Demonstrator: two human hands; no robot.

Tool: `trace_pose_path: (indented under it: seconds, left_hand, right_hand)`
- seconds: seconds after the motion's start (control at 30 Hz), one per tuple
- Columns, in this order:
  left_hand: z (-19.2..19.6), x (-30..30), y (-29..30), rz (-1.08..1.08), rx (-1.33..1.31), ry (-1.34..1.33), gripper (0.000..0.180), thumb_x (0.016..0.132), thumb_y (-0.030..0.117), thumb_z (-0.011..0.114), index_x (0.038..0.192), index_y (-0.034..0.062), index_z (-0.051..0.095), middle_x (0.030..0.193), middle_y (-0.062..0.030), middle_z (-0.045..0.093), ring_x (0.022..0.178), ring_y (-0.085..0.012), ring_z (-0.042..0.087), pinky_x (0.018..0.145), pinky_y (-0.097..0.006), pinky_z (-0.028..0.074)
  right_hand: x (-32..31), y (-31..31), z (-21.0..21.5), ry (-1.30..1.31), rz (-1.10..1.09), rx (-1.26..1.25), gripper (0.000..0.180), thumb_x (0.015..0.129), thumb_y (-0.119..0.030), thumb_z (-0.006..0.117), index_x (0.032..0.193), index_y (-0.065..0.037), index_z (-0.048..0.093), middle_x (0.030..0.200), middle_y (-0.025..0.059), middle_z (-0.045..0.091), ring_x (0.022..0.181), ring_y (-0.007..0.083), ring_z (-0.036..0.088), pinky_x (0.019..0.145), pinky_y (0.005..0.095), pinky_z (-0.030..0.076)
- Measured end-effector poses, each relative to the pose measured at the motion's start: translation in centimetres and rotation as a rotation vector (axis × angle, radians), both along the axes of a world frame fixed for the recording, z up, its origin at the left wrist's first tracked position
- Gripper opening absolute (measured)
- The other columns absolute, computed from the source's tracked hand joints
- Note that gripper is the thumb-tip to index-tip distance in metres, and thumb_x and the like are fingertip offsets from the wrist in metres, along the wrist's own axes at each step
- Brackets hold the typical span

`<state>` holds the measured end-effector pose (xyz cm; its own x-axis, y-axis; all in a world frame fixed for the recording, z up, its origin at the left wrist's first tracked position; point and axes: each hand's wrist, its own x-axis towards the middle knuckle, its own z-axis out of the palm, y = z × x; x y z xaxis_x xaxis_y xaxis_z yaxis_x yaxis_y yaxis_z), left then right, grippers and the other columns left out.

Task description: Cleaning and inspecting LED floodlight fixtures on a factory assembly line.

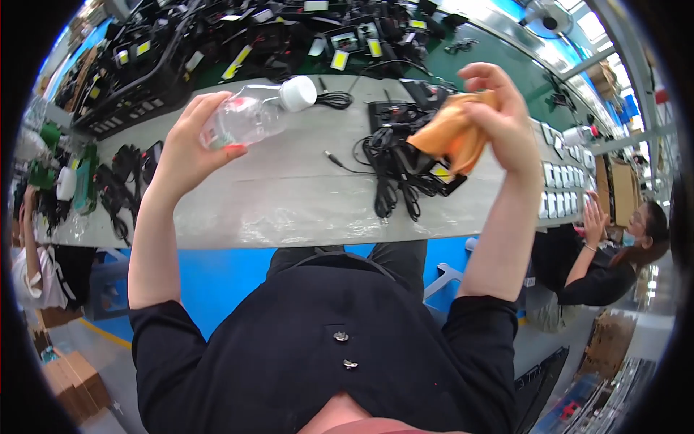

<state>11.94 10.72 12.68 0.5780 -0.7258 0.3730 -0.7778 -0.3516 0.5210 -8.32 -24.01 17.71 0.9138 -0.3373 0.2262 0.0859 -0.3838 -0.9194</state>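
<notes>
My left hand (194, 141) is wrapped round a clear plastic bottle (253, 116), tilted so that its white cap (298, 93) points up and to the right. An orange cloth (455, 130) hangs crumpled from my right hand (506, 119), pinched between thumb and fingers. Below and left of the cloth, a pile of black power adapters with coiled cables (394, 163) lies on the grey worktable (267, 202); the cloth hides part of it. One cable's plug (331, 156) points left on the table top.
Black devices with yellow labels (340, 58) crowd the far side, some in a black crate (130, 94). More black adapters (119, 177) lie at left. White units (560, 177) stand in rows at right. One person (607, 253) sits at right, another (43, 267) at left.
</notes>
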Motion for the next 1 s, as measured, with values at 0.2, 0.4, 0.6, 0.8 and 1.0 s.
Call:
trace_pose_path:
  seconds: [0.2, 0.4, 0.6, 0.8, 1.0]
  left_hand:
    - [1.9, -3.2, -1.8, -0.038, -0.041, -0.069, 0.069, 0.06, 0.009, 0.082, 0.123, 0.0105, 0.056, 0.117, -0.0074, 0.058, 0.104, -0.0265, 0.059, 0.085, -0.035, 0.05]
    - [3.2, -5.2, -3.3, -0.086, -0.021, -0.215, 0.067, 0.059, 0.013, 0.083, 0.121, 0.0137, 0.058, 0.114, -0.0051, 0.059, 0.102, -0.0252, 0.059, 0.081, -0.036, 0.051]
    - [5.0, -7.0, -4.7, -0.067, 0.019, -0.438, 0.063, 0.058, 0.015, 0.082, 0.118, 0.0155, 0.061, 0.111, -0.004, 0.059, 0.1, -0.0245, 0.059, 0.081, -0.036, 0.05]
    - [7.3, -8.2, -5.0, -0.088, 0.094, -0.671, 0.062, 0.055, 0.007, 0.076, 0.115, 0.0149, 0.063, 0.107, -0.0042, 0.059, 0.099, -0.0241, 0.059, 0.082, -0.036, 0.049]
    - [8.2, -8.8, -5.4, -0.094, 0.146, -0.733, 0.061, 0.056, 0.006, 0.075, 0.115, 0.0143, 0.063, 0.105, -0.0042, 0.06, 0.099, -0.0243, 0.059, 0.083, -0.036, 0.048]
  right_hand:
    - [-0.9, 5.9, -1.3, -0.221, 0.13, 0.227, 0.038, 0.074, 0.009, 0.055, 0.111, 0.0, 0.052, 0.113, 0.007, 0.056, 0.104, 0.0103, 0.053, 0.093, 0.0261, 0.043]
    - [-2.0, 6.5, -2.3, -0.312, 0.181, 0.243, 0.037, 0.075, 0.013, 0.049, 0.109, -0.002, 0.051, 0.116, 0.0118, 0.058, 0.11, 0.0156, 0.054, 0.097, 0.0298, 0.042]
    - [-2.7, 8.3, -3.4, -0.399, 0.105, 0.51, 0.033, 0.081, 0.011, 0.053, 0.112, -0.001, 0.051, 0.113, 0.01, 0.06, 0.103, 0.0145, 0.057, 0.093, 0.0295, 0.046]
    - [-3.4, 8.6, -4.8, -0.349, 0.046, 0.693, 0.032, 0.082, 0.008, 0.058, 0.112, -0.001, 0.053, 0.108, 0.0072, 0.061, 0.099, 0.0119, 0.058, 0.088, 0.0261, 0.048]
    - [-3.6, 8.5, -6.0, -0.34, 0.076, 0.756, 0.038, 0.083, 0.007, 0.06, 0.118, -0.004, 0.052, 0.117, 0.0112, 0.059, 0.108, 0.0177, 0.058, 0.096, 0.0321, 0.048]
